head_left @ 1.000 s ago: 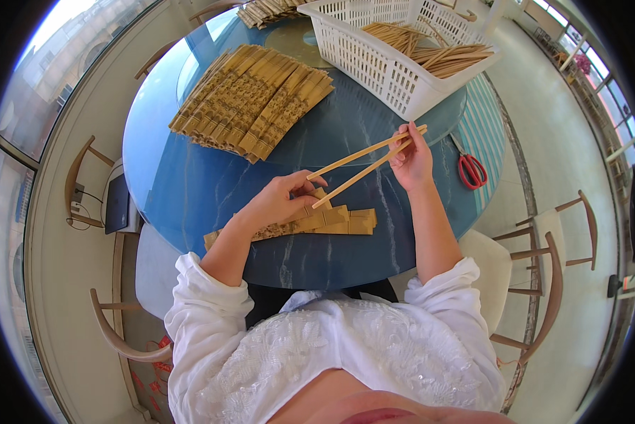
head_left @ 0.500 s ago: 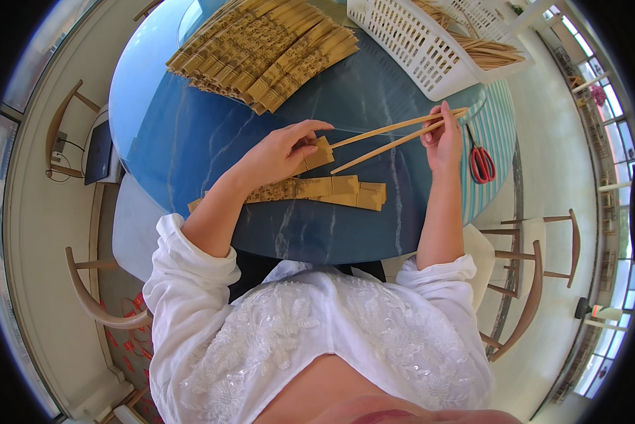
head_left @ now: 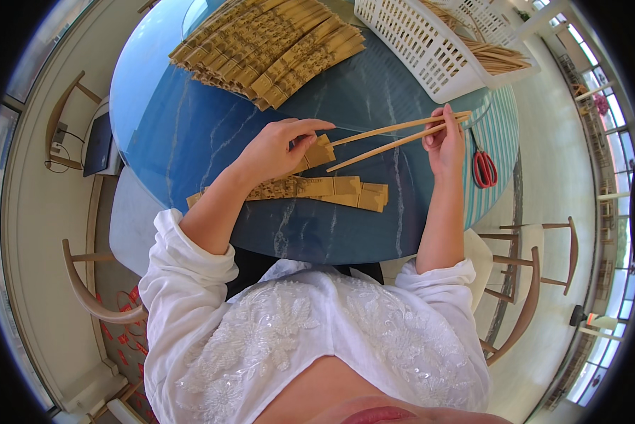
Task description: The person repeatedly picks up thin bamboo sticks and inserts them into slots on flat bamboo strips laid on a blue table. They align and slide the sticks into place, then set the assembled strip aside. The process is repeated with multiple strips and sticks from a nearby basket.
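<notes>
My left hand pinches a tan printed paper chopstick sleeve above the table, its end jutting out past the fingers. In my right hand is a pair of wooden chopsticks, gripped near their right ends. They spread apart toward the left. The tip of the upper stick meets the sleeve's end; whether it is inside I cannot tell. The lower stick's tip is free, just right of the sleeve. Nearer to me, several flat sleeves lie overlapping on the table, partly hidden by my left forearm.
A large fanned pile of paper sleeves covers the table's far left. At the far right stands a white perforated basket holding many wooden chopsticks. Red-handled scissors lie by the right edge of the blue round table.
The lower chopstick's tip has shifted slightly left, closer to the sleeve. Both hands keep their grips, and the view has moved a little.
</notes>
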The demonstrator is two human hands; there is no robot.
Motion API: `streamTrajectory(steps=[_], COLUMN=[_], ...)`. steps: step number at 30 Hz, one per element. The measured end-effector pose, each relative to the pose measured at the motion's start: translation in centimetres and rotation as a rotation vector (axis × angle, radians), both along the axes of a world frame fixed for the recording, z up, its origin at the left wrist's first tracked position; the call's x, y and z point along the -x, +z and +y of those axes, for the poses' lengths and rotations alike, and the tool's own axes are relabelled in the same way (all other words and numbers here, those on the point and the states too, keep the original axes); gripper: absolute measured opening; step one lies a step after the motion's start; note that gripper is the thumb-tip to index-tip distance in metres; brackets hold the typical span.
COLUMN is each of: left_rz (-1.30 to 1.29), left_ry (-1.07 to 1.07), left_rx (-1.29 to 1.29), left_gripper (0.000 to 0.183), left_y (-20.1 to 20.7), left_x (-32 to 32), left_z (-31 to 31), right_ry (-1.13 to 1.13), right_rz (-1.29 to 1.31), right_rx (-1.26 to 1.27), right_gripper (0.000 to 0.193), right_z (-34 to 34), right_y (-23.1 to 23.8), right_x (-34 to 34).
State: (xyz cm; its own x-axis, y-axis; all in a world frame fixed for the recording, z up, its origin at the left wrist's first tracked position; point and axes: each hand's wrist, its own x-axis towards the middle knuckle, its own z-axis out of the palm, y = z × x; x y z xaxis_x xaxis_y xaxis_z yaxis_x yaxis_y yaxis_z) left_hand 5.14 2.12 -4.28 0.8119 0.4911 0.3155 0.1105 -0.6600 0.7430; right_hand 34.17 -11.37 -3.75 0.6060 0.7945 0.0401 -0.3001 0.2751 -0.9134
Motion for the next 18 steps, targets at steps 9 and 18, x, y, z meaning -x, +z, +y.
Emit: streamTrajectory(steps=[9, 18], left_rz=[-0.038, 0.07], left_ry=[-0.012, -0.062], left_rx=[0.04, 0.353], left_gripper=[0.022, 0.016], left_y=[-0.32, -0.32], left_x=[-0.34, -0.13], left_z=[0.26, 0.81], right_ry=[0.003, -0.017], right_rz=[-0.005, -0.012], right_rx=[-0.04, -0.07], right_gripper=[0.031, 0.031], right_z=[0.09, -0.03], right_y=[0.0, -0.11], right_x=[0.27, 0.11])
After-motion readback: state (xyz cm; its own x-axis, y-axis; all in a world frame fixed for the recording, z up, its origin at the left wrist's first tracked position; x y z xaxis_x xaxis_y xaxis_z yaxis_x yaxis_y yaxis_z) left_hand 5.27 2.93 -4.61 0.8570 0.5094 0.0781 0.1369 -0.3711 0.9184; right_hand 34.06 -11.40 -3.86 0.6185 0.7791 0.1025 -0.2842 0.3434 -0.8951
